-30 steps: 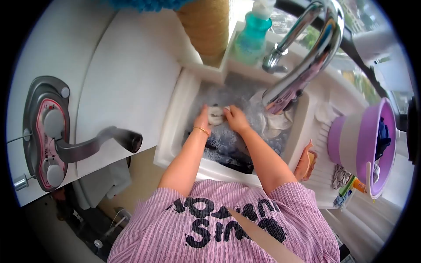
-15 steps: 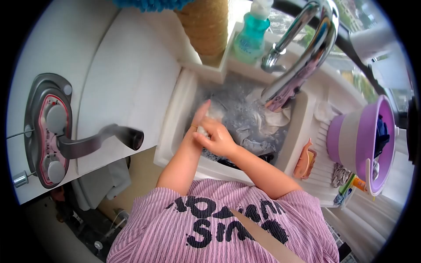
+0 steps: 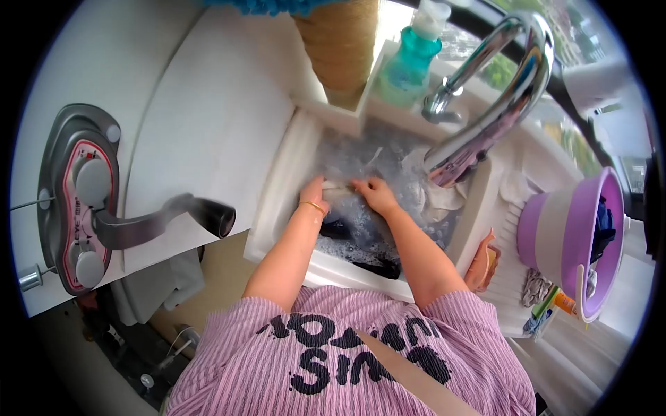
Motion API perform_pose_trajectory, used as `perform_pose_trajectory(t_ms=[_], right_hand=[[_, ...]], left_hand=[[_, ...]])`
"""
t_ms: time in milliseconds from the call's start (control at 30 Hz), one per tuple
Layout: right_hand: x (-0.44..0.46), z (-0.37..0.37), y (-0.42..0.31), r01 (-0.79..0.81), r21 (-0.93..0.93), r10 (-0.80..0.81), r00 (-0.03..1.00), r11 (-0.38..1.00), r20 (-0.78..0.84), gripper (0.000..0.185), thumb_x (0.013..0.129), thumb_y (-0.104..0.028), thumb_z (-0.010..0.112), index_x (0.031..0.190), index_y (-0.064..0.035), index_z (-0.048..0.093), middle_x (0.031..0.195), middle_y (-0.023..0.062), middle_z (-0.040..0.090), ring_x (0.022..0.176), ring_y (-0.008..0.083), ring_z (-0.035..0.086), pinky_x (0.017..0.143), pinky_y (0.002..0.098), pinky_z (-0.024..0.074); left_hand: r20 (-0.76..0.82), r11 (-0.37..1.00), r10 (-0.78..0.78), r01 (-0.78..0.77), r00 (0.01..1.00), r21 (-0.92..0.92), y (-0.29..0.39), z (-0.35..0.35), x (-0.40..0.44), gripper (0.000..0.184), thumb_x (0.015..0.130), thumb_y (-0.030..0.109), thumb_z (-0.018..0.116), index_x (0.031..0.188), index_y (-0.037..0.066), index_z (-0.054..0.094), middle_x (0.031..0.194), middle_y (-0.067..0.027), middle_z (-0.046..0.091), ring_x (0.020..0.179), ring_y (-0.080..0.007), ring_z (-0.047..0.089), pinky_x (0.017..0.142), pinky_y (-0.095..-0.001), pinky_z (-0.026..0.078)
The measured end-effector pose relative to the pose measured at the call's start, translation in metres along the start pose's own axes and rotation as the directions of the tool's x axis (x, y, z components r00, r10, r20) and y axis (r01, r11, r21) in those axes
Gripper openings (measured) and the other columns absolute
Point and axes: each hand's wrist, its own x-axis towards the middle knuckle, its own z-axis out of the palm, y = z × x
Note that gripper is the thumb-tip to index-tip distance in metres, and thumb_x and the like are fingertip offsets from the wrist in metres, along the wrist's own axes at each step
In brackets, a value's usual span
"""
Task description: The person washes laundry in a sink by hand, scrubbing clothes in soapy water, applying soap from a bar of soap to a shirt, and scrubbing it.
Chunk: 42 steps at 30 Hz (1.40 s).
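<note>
1. While water and suds cover much of the sink (image 3: 276,182) in the head view, the left hand (image 3: 314,197), with a bracelet (image 3: 313,206) at its wrist, is in its near-left part; its grip is closed on one end of a white cloth (image 3: 338,186).
2. Across from it in the sink, the right hand (image 3: 377,197) has its grip pinched on the cloth's other end; the fingertips are blurred.
3. Inside the sink, dark fabric (image 3: 380,267) lies by the near wall, and pale fabric (image 3: 444,196) towards the right, below the curved faucet (image 3: 503,114).
4. Beyond the sink's far edge stands a teal pump bottle (image 3: 411,64).
5. Right of the sink are a soap dish (image 3: 479,267) holding soap and, farther out, a tilted-looking purple bucket (image 3: 602,258) with dark clothing (image 3: 602,229) inside.
</note>
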Motion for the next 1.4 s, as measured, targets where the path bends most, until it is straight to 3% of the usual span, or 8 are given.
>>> perform_pose_trajectory(t_ms=[200,433,567,767,1167,1300,1333,1400], right_hand=[[0.000,-0.012,-0.005,0.227,-0.304,-0.159,0.959,0.925,0.233,0.032,0.079,-0.025,0.076,0.095,0.0011,0.067,0.090,0.0187,0.066,0.088,0.0379,0.064,0.077,0.0440,0.0497],[-0.078,-0.057,-0.126,0.625,0.111,-0.616,0.696,0.773,0.370,0.032,0.080,-0.012,0.080,0.108,-0.0013,0.067,0.131,0.0109,0.058,0.112,0.0285,0.060,0.098,0.0372,0.0470],[-0.073,-0.066,-0.084,0.235,0.598,-0.320,0.947,0.766,0.037,0.032,0.090,-0.019,0.075,0.117,-0.0052,0.064,0.128,0.0094,0.062,0.112,0.0208,0.060,0.099,0.0369,0.0473],[-0.079,-0.049,-0.081,-0.220,0.975,-0.071,0.972,0.036,0.222,0.032,0.103,-0.033,0.057,0.119,-0.0054,0.061,0.117,0.0109,0.066,0.108,0.0240,0.064,0.095,0.0399,0.0528],[-0.076,-0.069,-0.107,-0.151,0.512,-0.034,0.942,0.845,0.334,0.024,0.102,-0.030,0.058,0.101,-0.0068,0.061,0.083,0.0010,0.056,0.076,0.0123,0.054,0.066,0.0269,0.0476],[-0.072,-0.055,-0.092,-0.126,0.582,-0.012,0.974,0.803,0.227,0.019,0.103,-0.026,0.056,0.102,-0.0075,0.063,0.077,-0.0027,0.053,0.069,0.0070,0.050,0.060,0.0244,0.0421],[-0.069,-0.053,-0.088,-0.103,0.628,-0.006,0.985,0.772,0.170,0.018,0.103,-0.024,0.057,0.103,-0.0073,0.063,0.075,-0.0032,0.052,0.067,0.0065,0.048,0.059,0.0246,0.0412],[-0.065,-0.044,-0.079,-0.038,0.587,0.041,0.999,0.809,0.009,0.017,0.102,-0.023,0.056,0.104,-0.0070,0.063,0.075,-0.0026,0.052,0.067,0.0070,0.048,0.059,0.0251,0.0415]], left_hand=[[-0.259,0.967,-0.014,0.078,0.966,0.241,0.015,0.032,-0.046,0.037,0.096,0.025,0.064,0.128,0.006,0.056,0.133,-0.0179,0.056,0.121,-0.0331,0.056,0.089,-0.0539,0.052],[0.361,0.949,-0.294,0.226,0.885,0.218,0.015,0.041,-0.104,0.037,0.099,0.019,0.058,0.130,0.000,0.053,0.124,-0.0145,0.062,0.109,-0.0290,0.065,0.089,-0.0440,0.057],[0.483,0.958,-0.285,0.256,0.828,0.127,-0.001,0.062,-0.158,0.030,0.102,0.014,0.051,0.130,0.003,0.055,0.124,-0.0104,0.063,0.114,-0.0229,0.063,0.094,-0.0377,0.052],[0.564,0.893,-0.444,0.390,0.696,0.222,-0.017,0.091,-0.185,0.023,0.099,0.035,0.060,0.121,0.026,0.061,0.124,-0.0003,0.062,0.106,-0.0156,0.060,0.087,-0.0354,0.047],[0.442,0.597,-0.633,0.038,0.635,0.801,-0.031,0.067,-0.131,0.029,0.088,0.009,0.075,0.114,0.009,0.062,0.111,-0.0101,0.066,0.089,-0.0155,0.063,0.073,-0.0240,0.052],[0.586,0.407,-0.205,-0.476,0.784,0.780,-0.063,0.071,-0.140,0.026,0.079,0.006,0.074,0.102,0.002,0.063,0.098,-0.0113,0.070,0.084,-0.0226,0.067,0.073,-0.0331,0.053],[0.722,0.279,0.112,-0.719,0.683,0.637,-0.073,0.071,-0.134,0.020,0.078,0.006,0.072,0.093,-0.001,0.062,0.092,-0.0135,0.071,0.083,-0.0268,0.070,0.072,-0.0370,0.054],[0.835,-0.106,0.110,-0.828,0.540,0.550,-0.080,0.069,-0.119,0.027,0.084,0.016,0.068,0.102,-0.003,0.058,0.093,-0.0242,0.071,0.086,-0.0389,0.070,0.077,-0.0446,0.054]])
